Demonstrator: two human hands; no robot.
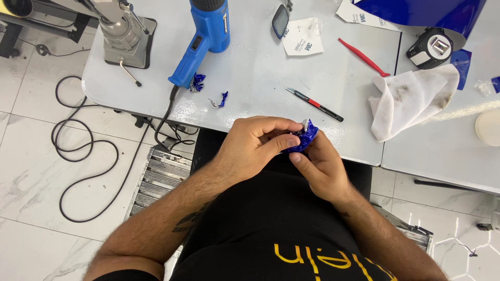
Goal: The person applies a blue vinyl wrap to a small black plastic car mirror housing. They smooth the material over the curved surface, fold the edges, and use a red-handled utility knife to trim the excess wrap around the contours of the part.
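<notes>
Both hands meet at frame centre, just below the table edge: left hand and right hand pinch a crumpled blue film (white bit showing on top). Knife lies near above, heat gun upper left.

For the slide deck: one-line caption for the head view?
Both hands, left hand and right hand, pinch a small part wrapped in blue film beside a blue heat gun.
</notes>
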